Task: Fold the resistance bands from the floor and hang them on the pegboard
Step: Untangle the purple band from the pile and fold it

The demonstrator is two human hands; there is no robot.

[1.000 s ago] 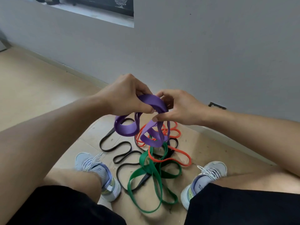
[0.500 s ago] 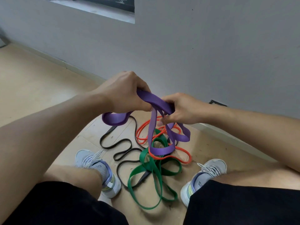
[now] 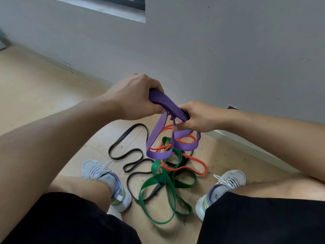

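Observation:
I hold a purple resistance band (image 3: 166,104) above the floor with both hands. My left hand (image 3: 135,97) grips its upper end, fingers curled round it. My right hand (image 3: 197,117) grips the other end of the stretched stretch, a little lower and to the right. Two purple loops hang down between my hands. Below them on the floor lie a green band (image 3: 163,182), an orange band (image 3: 186,166) and a black band (image 3: 128,154), tangled together. The pegboard is not in view.
I am crouched facing a grey wall (image 3: 211,50) with a skirting board. My left shoe (image 3: 107,180) and right shoe (image 3: 223,187) flank the pile on the wooden floor (image 3: 35,88). A dark frame edge (image 3: 123,2) shows at the top.
My hands have moved apart, drawing a length of the purple band taut between them. The loop that hung left of my left hand is gone; both loops now hang under my hands.

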